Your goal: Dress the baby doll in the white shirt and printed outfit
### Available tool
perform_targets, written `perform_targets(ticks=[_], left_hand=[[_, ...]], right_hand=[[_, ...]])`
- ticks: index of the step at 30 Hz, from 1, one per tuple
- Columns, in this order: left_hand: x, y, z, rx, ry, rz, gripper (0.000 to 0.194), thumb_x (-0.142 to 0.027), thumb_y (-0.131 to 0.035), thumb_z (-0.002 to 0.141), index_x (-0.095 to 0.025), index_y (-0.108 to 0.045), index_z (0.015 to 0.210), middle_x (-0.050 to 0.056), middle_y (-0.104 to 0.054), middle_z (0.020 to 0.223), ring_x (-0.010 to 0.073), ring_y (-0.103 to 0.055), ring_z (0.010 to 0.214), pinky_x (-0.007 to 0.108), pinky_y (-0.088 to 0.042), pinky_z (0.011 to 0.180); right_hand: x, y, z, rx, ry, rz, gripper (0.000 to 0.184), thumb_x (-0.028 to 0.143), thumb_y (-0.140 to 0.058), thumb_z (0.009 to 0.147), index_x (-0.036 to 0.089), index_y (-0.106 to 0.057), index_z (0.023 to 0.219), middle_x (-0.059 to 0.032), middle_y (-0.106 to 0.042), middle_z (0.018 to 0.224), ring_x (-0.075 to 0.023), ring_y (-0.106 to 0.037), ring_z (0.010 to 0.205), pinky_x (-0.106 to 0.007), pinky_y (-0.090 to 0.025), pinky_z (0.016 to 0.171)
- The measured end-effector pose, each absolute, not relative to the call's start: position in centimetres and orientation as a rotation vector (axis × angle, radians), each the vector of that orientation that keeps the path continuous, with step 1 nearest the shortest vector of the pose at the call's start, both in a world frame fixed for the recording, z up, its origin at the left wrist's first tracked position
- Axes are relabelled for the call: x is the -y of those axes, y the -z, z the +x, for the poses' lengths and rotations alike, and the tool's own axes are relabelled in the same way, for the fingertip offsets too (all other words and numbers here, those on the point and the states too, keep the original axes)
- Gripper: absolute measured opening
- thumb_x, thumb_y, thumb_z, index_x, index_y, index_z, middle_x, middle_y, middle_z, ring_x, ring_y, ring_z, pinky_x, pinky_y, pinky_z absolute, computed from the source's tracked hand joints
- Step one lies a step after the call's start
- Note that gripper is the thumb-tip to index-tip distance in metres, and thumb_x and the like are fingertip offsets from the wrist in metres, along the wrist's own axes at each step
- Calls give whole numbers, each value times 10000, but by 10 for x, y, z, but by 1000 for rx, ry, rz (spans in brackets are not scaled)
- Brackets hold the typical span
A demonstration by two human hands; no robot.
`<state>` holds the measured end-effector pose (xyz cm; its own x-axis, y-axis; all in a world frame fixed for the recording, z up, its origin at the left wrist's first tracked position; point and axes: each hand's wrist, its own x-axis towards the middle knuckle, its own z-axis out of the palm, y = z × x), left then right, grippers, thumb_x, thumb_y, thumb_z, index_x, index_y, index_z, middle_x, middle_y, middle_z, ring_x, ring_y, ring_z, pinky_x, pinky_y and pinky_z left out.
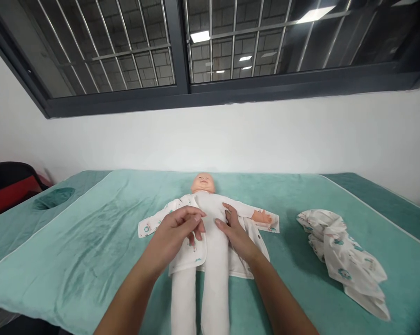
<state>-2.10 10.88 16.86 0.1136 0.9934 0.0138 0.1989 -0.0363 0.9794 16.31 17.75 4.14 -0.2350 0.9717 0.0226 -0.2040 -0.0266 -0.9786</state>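
Observation:
A doll (203,182) lies on its back, head toward the wall, in white leggings (216,298). It wears a white, printed baby jacket (187,260), its left-side panel over the body and the other panel spread out at the right. Above the left panel is my left hand (182,228), fingers loosely bent and thumb near the index finger, with nothing visible between them. My right hand (236,232) rests at the right side of the doll's torso, fingers apart. The doll's hand (262,217) shows against the right sleeve; its other hand is hidden.
A crumpled white printed cloth (345,260) lies to the right on the green bed cover (101,242). The bed has a round hole (54,197) at far left, beside a red and black object (12,188). Behind are a white wall (265,135) and a barred window (182,88).

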Motion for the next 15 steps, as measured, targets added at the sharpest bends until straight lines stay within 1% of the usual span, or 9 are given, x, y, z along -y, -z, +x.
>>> perform_targets(ticks=[3, 5, 7, 9, 12, 15], left_hand=[[-126, -151, -23, -1587, -1145, 1575, 275, -445, -507, 885, -220, -648, 955, 37, -674, 910, 167, -608, 762, 280, -481, 678], [-143, -138, -24, -1791, -1120, 1691, 323, -478, -506, 877, -222, -634, 1026, 53, -670, 986, 186, -617, 814, 291, -478, 696], [-161, -129, -23, -1926, -1019, 1796, 389, -499, -515, 864, -207, -615, 1101, 75, -674, 1008, 205, -626, 843, 304, -471, 719], [-177, -126, -21, -2030, -899, 1861, 416, -493, -505, 865, -192, -606, 1133, 94, -691, 990, 220, -639, 844, 308, -456, 725], [-194, -132, -18, -2135, -700, 1909, 325, -386, -472, 869, -195, -636, 1075, 116, -717, 941, 239, -653, 817, 301, -430, 671], [-204, -139, -17, -2208, -590, 1925, 253, -258, -468, 821, -189, -672, 954, 142, -721, 921, 264, -658, 821, 305, -412, 643]], right_hand=[[-177, -42, 164, 1198, -1492, -921, 774, 485, -714, 767, 324, -310, 1408, -71, -477, 1402, -244, -479, 1291, -446, -362, 1099], [-177, -41, 164, 1189, -1508, -922, 791, 486, -719, 760, 332, -303, 1416, -77, -480, 1400, -249, -493, 1277, -452, -375, 1087], [-178, -40, 164, 1185, -1517, -920, 791, 490, -720, 759, 345, -302, 1414, -76, -474, 1405, -250, -497, 1275, -456, -383, 1080], [-178, -39, 164, 1184, -1521, -918, 791, 496, -722, 757, 354, -301, 1411, -74, -459, 1420, -248, -485, 1289, -455, -374, 1088], [-179, -37, 164, 1181, -1519, -936, 814, 507, -728, 749, 352, -290, 1417, -76, -411, 1462, -243, -421, 1349, -444, -341, 1112], [-180, -37, 164, 1167, -1520, -956, 841, 514, -735, 741, 354, -273, 1425, -79, -354, 1503, -237, -358, 1395, -431, -319, 1125]])
